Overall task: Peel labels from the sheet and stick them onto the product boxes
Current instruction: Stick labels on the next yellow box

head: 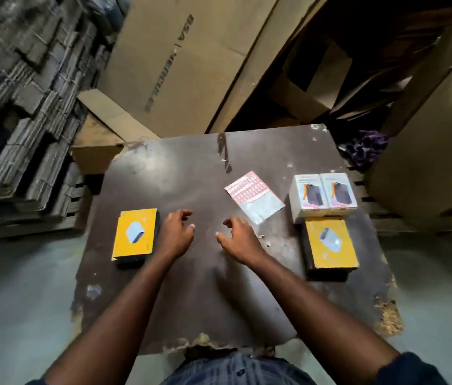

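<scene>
A label sheet (254,195) with red-and-white labels on its upper half lies on the dark board (180,179), right of centre. A yellow product box (135,234) sits at the left. At the right a second yellow box (330,247) lies on a dark stack, with two white boxes (322,196) side by side just behind it. My left hand (176,234) hovers beside the left yellow box, fingers curled apart, holding nothing. My right hand (240,237) hovers over the board's middle, just below the sheet, fingers apart and empty.
Large brown cartons (191,65) lean behind the board. Bundles of flattened cardboard (16,112) are stacked at the left. A purple cloth (369,148) lies at the back right. The board's near edge (205,341) is chipped, with grey floor on both sides.
</scene>
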Motion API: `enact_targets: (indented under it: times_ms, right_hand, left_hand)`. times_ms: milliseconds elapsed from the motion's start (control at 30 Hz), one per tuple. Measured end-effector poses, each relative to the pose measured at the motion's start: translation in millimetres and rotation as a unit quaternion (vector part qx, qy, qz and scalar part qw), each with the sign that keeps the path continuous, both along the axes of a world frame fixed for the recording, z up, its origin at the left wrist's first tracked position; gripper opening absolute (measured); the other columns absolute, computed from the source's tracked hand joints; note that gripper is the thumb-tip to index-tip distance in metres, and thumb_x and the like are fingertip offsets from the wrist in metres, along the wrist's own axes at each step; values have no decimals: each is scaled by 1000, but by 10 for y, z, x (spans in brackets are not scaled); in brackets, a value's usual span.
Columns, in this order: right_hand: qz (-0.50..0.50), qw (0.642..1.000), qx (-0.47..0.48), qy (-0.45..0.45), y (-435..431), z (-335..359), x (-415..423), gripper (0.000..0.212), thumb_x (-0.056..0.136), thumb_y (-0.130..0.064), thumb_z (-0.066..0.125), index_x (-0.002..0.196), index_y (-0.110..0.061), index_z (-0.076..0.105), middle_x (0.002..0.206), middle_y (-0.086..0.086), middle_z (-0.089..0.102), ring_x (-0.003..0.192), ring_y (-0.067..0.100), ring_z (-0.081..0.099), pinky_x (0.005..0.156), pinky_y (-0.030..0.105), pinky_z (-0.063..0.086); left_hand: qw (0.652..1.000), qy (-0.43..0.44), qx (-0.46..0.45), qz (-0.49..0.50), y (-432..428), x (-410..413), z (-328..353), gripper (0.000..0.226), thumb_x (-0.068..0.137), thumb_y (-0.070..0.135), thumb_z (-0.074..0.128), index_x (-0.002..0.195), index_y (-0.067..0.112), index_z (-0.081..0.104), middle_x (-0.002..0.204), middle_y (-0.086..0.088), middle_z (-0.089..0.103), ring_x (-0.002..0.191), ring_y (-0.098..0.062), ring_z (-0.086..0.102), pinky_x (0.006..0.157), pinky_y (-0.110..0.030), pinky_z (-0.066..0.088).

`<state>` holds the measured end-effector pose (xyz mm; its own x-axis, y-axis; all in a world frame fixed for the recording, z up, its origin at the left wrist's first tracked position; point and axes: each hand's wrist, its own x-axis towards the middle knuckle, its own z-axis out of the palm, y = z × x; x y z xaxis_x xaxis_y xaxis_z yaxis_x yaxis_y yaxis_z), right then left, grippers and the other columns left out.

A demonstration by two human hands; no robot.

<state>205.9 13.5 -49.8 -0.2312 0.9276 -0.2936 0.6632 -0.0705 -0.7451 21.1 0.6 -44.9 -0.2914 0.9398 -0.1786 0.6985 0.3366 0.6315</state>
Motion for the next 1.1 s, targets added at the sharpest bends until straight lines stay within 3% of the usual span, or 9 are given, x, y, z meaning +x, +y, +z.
enact_targets:
  times_ms: [233,467,667,833,1000,1100]
  right_hand:
    - [135,989,-54,19,-170,-83,-1309,71,83,-37,76,140,-9,45,141,14,53,129,27,52,101,34,45]
    - [213,973,-86,-13,-301,-305,-1877,88,81,-26,81,154,-19,32,146,18,44,136,31,42,109,32,36]
    - [159,985,-69,-1,-424,-507,-2087,85,78,-11,79,150,-18,36,144,14,33,133,29,42,106,24,36]
    - [89,995,31,37,-424,-454,-2139,77,70,5,67,142,-13,48,136,13,35,126,32,46,106,25,40]
    - [36,979,186,73,-251,-134,-2189,53,72,7,54,120,-10,66,116,7,51,103,23,58,91,27,50]
    - [57,974,205,75,-97,101,-2190,45,70,3,60,112,-9,69,104,5,58,90,13,57,79,9,42]
  left_hand:
    - [992,103,-37,68,-551,-1201,-168,45,80,11,70,125,12,63,128,-16,59,119,-35,54,99,-40,42]
    - [993,35,-67,88,-815,-1765,-404,58,86,4,60,141,18,54,135,-20,53,125,-34,51,106,-36,40]
    - [997,-2,-49,66,-843,-1852,-537,55,86,10,65,140,19,55,126,-19,59,116,-34,56,99,-35,43]
    - [997,-33,16,68,-823,-1904,-402,57,82,9,75,136,22,59,111,-7,50,100,-22,59,92,-25,44]
    - [991,-44,115,47,-693,-1995,-90,61,73,8,84,127,25,62,103,-1,53,88,-10,61,82,-20,49]
    - [984,-51,163,49,-576,-2056,118,57,70,10,86,120,28,64,101,2,55,86,-3,60,76,-10,45]
